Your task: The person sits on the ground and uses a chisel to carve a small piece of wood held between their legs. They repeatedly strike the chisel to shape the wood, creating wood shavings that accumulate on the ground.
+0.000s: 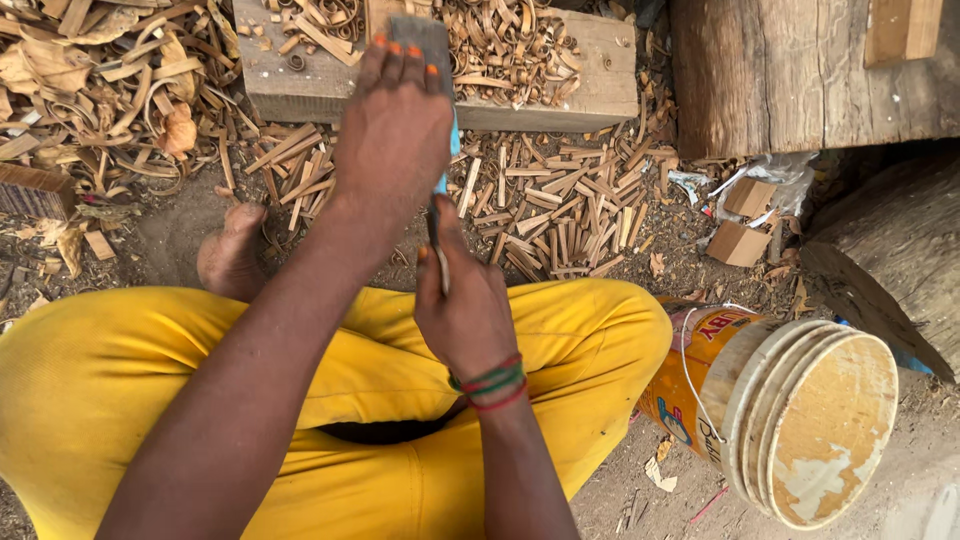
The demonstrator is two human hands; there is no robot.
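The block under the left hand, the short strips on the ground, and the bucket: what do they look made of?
Block: raw, unfinished wood, pale with rough grain. Strips: split wood or cane, light tan, splintery. Bucket: likely plastic, glossy orange with print, wire handle, crusted pale residue.

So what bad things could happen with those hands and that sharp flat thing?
1. The left hand presses the flat grey metal blade with bare fingers; a slip could cut them.
2. The right hand grips the thin end close to the yellow-clothed legs, so a slip might jab them.
3. The bare foot rests among the split wooden sticks, so splinters could perhaps prick it.
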